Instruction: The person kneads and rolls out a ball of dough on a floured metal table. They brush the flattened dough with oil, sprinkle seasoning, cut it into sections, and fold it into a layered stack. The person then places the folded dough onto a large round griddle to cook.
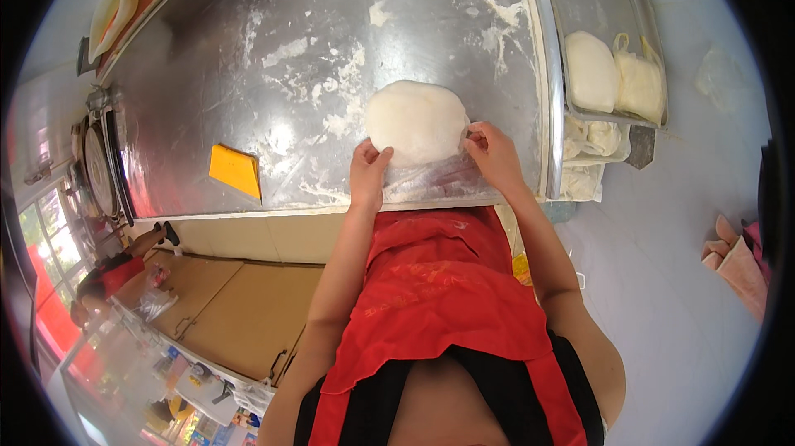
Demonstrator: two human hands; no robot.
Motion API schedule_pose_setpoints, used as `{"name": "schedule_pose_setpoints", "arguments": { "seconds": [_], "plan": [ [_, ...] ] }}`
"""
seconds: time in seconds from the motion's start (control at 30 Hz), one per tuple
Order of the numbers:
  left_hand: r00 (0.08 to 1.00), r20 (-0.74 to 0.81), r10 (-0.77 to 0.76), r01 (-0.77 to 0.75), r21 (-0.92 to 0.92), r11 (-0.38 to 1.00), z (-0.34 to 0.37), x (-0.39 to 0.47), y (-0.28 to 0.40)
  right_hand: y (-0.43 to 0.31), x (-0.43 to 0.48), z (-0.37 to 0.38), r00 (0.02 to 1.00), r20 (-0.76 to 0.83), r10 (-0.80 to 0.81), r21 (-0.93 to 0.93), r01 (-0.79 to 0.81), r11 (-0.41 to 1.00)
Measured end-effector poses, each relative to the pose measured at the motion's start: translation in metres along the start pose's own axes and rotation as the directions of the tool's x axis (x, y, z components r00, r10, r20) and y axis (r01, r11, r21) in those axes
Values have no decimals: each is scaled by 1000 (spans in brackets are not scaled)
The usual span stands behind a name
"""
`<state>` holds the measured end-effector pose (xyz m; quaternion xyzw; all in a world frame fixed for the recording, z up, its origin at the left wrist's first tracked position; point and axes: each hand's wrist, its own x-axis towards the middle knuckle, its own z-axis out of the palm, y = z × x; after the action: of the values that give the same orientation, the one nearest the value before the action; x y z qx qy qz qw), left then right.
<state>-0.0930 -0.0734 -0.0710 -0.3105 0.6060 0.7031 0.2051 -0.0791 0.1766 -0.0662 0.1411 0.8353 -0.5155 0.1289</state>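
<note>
A flattened, rounded slab of pale dough (417, 122) rests near the front edge of a flour-smeared metal worktop (435, 17). It looks partly wrapped in a thin clear plastic film, though the film is hard to make out. My left hand (369, 174) touches the slab's lower left edge, thumb on top and fingers curled. At its right edge, my right hand (497, 155) pinches a loose, translucent corner between thumb and fingertips. A yellow scraper (233, 170) lies on the worktop, left of my left hand.
A metal tray (590, 2) on the right holds a bagged white dough block (591, 72) and another bagged yellowish block (640, 87). More bags (593, 138) sit below it. Cabinets (242, 309) stand behind at lower left, and another person (115, 275) is in the background.
</note>
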Motion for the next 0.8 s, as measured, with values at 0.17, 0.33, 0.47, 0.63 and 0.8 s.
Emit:
{"name": "schedule_pose_setpoints", "arguments": {
  "seconds": [0.17,0.33,0.47,0.63,0.8],
  "plan": [
    [999,-26,24,-18,201,979,5,-3,11,-4,12,8,991,1,136,132,-135,982],
    [921,-7,389,-344,451,824,4,1,-2,-6,14,17,992,-48,115,90,-110,990],
    [948,44,316,-315,285,905,8,0,-1,2,11,27,989,-107,98,188,-77,979],
    [942,54,331,-329,332,884,4,3,-4,2,11,33,962,-130,242,338,-187,922],
    [953,36,301,-295,328,897,5,1,3,-16,12,30,986,-148,79,176,-53,983]
  ]
}}
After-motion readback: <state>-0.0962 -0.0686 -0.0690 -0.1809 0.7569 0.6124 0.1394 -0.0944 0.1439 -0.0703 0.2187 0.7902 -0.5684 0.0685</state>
